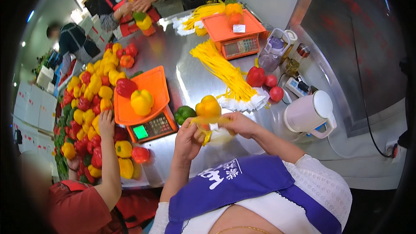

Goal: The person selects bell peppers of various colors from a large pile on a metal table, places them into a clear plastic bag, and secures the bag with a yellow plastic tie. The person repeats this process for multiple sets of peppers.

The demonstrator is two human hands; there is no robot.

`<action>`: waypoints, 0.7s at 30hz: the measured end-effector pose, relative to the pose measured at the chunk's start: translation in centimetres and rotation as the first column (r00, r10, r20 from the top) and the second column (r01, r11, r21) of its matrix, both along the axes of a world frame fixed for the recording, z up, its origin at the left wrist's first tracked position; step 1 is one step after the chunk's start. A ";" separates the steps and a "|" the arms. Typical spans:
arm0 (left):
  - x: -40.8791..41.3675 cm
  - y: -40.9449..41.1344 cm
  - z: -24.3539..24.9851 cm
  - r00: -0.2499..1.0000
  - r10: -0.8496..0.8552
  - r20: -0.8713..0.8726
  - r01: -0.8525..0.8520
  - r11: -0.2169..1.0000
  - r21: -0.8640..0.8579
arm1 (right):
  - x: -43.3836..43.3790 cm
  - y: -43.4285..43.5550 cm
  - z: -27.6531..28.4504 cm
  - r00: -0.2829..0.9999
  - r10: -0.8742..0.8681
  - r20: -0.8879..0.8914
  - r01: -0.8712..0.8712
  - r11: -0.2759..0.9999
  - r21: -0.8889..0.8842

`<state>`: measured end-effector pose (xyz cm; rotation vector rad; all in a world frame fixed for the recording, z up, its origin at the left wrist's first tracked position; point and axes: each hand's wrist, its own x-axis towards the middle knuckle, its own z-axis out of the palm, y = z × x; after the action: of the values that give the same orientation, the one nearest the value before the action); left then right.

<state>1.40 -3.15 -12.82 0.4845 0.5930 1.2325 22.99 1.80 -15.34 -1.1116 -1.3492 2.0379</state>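
My left hand (191, 139) and my right hand (238, 124) hold a yellow mesh net (211, 121) stretched between their fingers, over the metal table. Just beyond them a yellow bell pepper (208, 106) stands at the net, partly hidden by it; whether it is inside the net I cannot tell. Something orange-red shows beneath, between my hands. A green bell pepper (185, 115) lies left of the yellow one. On the orange scale (159, 81) to the left rest a red bell pepper (125, 87) and a yellow bell pepper (142, 102).
A co-worker's arm (109, 159) reaches into the pepper pile (87, 104) at left. Another person's hands (139, 5) hold netted peppers across the table. Yellow nets (224, 71), a second scale (234, 29), a purple bottle (272, 52), glass jar (297, 60) and electric kettle (304, 113) stand ahead and right.
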 end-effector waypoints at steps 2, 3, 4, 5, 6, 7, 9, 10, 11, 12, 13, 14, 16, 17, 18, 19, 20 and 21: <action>-1.0 -0.6 -2.4 0.989 -0.150 -0.001 0.150 0.988 0.039 | 0.1 1.2 -1.9 0.979 -0.113 -0.170 0.124 0.991 0.052; -0.8 -1.1 -2.2 0.982 -0.190 -0.022 0.190 0.982 -0.007 | -0.5 1.0 -0.2 0.942 -0.226 -0.246 0.213 0.974 -0.081; -0.3 -1.3 -1.6 0.951 -0.257 -0.172 0.250 0.966 -0.065 | -0.2 1.0 0.6 0.895 -0.269 -0.356 0.226 0.961 -0.158; 0.3 -1.6 -1.1 0.887 -0.338 -0.315 0.311 0.941 -0.133 | 0.3 0.8 1.4 0.835 -0.348 -0.426 0.240 0.927 -0.287; 0.6 -1.9 -1.1 0.869 -0.391 -0.304 0.352 0.919 -0.177 | 1.1 0.8 0.5 0.767 -0.278 -0.579 0.096 0.941 -0.325; 0.3 -2.1 -1.3 0.853 -0.430 -0.296 0.380 0.900 -0.212 | 1.4 0.9 -0.4 0.661 -0.208 -0.721 -0.062 0.942 -0.329; -0.5 -2.3 -3.4 0.908 -0.389 -0.155 0.360 0.914 -0.187 | 1.6 -0.2 -1.3 0.619 -0.207 -0.757 -0.218 0.882 -0.418; -0.2 -2.6 -3.8 0.957 -0.252 -0.144 0.225 0.957 -0.184 | 1.4 -0.6 -1.5 0.597 -0.209 -0.775 -0.289 0.845 -0.450; 0.2 -2.9 -4.0 0.985 -0.112 -0.134 0.087 0.980 -0.181 | 1.2 -1.2 -1.4 0.762 -0.148 -0.631 -0.186 0.883 -0.432; -0.1 -2.7 -3.2 0.992 -0.079 -0.096 0.057 0.976 -0.211 | 0.8 -1.8 -0.4 0.889 -0.096 -0.447 -0.094 0.918 -0.385; -0.1 -2.6 -2.9 0.998 -0.046 -0.052 0.036 0.983 -0.179 | 0.3 -2.2 0.5 0.970 -0.058 -0.237 -0.019 0.950 -0.311; -0.3 -2.4 -3.3 0.999 -0.022 -0.029 0.017 0.986 -0.166 | -0.5 -2.5 0.8 0.998 -0.005 -0.062 -0.009 0.978 -0.210; -0.4 -2.0 -4.2 1.000 -0.006 0.019 0.009 0.992 -0.126 | -0.7 -2.3 -0.7 0.998 0.057 0.011 -0.055 0.992 -0.117; -0.2 -1.8 -4.6 0.999 -0.008 0.041 0.012 0.995 -0.099 | -0.8 -2.0 -1.2 0.995 0.085 0.050 -0.082 0.994 -0.071; 0.0 -1.6 -4.4 0.998 -0.011 0.061 0.015 0.998 -0.069 | -1.1 -1.5 -1.0 0.995 0.053 0.084 -0.049 0.997 -0.051; 0.3 -1.8 -4.1 1.000 -0.023 -0.014 0.021 0.990 -0.137 | -0.9 -0.9 -1.5 0.999 0.013 0.040 -0.012 0.999 -0.040; 0.7 -2.0 -3.5 0.995 -0.039 -0.088 0.020 0.979 -0.204 | -0.4 -0.4 -2.5 1.000 -0.026 -0.005 0.026 0.999 -0.031; 0.8 -2.3 -3.0 0.985 -0.059 -0.162 0.013 0.963 -0.271 | -0.5 -0.2 -2.6 0.997 -0.064 -0.051 0.063 0.998 -0.023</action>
<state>2.23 -5.43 -15.86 0.3705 0.8793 1.0618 22.51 1.58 -17.92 -1.0895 -1.2532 2.0259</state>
